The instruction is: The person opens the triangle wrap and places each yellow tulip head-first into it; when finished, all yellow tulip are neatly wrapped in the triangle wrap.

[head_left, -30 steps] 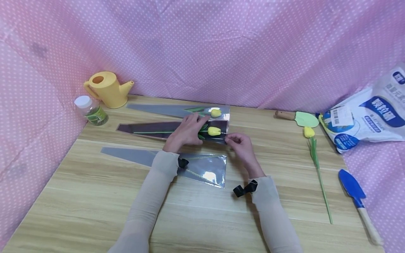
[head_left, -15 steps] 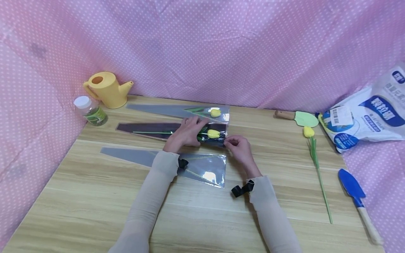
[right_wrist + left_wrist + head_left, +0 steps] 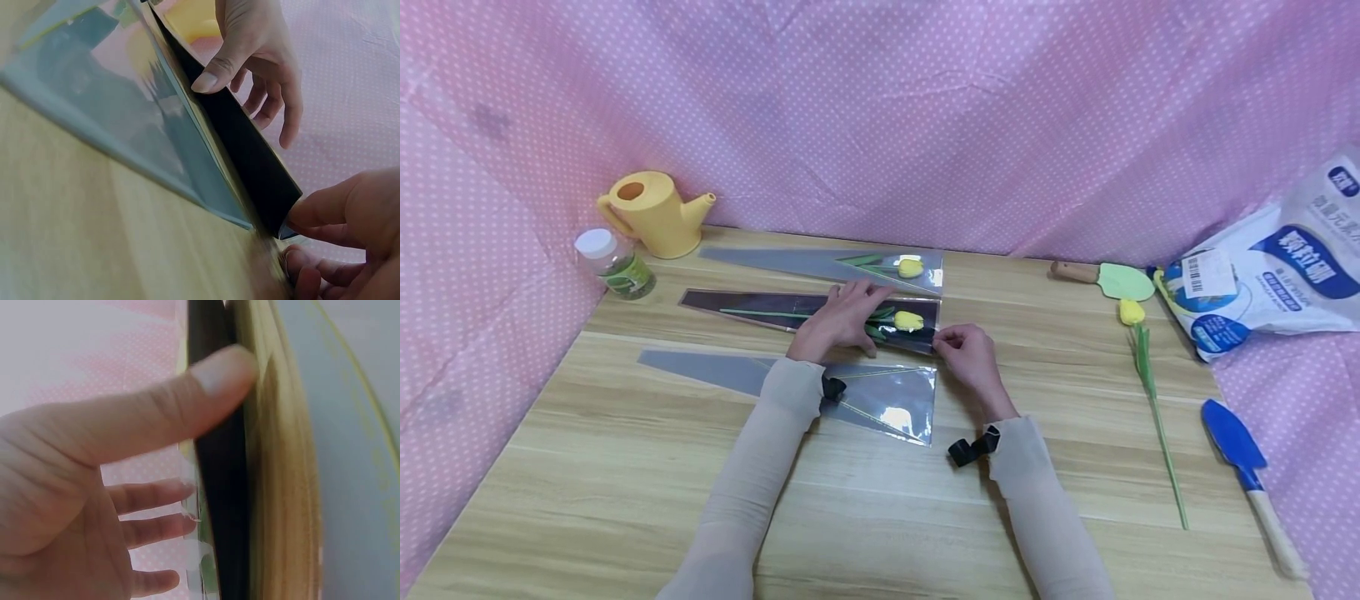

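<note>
Dark tapered sleeve [image 3: 760,302] lies mid-frame on the table [image 3: 850,525], wide end to the right, a yellow tulip [image 3: 908,322] lengthwise along it. Left hand [image 3: 842,315] reaches across its middle, fingers spread, thumb resting at the near edge. Right hand [image 3: 967,354] pinches the sleeve's near right corner; fingertips blur in the right wrist view, so how many layers are caught is hard to tell. Grey-clear sleeves lie either side: the far sleeve [image 3: 790,262] with a second tulip [image 3: 911,268], the near sleeve [image 3: 880,392] below. Loose tulip [image 3: 1144,367] at frame right, blue trowel [image 3: 1235,437] beside it. Watering can [image 3: 662,215] and white-lidded jar [image 3: 625,271], upper left.
</note>
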### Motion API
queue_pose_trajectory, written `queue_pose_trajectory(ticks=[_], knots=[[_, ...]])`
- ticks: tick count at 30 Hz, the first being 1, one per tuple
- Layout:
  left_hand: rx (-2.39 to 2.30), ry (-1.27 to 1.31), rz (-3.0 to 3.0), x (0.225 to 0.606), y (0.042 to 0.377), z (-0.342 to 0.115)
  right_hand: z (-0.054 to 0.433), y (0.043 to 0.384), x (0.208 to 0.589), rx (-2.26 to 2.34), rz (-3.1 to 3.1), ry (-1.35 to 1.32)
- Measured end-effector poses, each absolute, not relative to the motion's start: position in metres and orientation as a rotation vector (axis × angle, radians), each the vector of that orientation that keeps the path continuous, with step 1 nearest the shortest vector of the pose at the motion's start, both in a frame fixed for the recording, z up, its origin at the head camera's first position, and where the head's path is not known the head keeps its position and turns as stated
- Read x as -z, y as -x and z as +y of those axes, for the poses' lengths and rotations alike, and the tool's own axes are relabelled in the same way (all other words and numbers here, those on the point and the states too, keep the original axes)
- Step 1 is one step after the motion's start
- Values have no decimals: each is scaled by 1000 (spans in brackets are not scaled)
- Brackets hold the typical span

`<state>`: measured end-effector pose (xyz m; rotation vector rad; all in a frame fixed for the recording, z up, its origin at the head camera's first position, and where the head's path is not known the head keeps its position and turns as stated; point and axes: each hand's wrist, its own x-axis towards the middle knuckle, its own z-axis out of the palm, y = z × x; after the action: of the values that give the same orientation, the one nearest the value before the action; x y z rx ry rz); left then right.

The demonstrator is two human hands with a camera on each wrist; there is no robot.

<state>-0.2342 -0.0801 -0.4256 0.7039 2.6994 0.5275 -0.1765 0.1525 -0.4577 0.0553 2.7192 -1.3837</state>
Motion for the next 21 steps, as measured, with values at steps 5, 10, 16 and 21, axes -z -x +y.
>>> queue_pose_trajectory(ticks=[5,10,16,21], knots=[[-515,-709,2690,425,234,-81,152,177,458,1371,2744,-41],[-501,-697,2679,425,233,-82,151,176,459,1368,2752,-46],[-471,-675,2684,424,232,-83,154,176,459,1397,2692,-39],[-501,-655,2681,423,231,-86,163,177,456,1447,2622,-46]])
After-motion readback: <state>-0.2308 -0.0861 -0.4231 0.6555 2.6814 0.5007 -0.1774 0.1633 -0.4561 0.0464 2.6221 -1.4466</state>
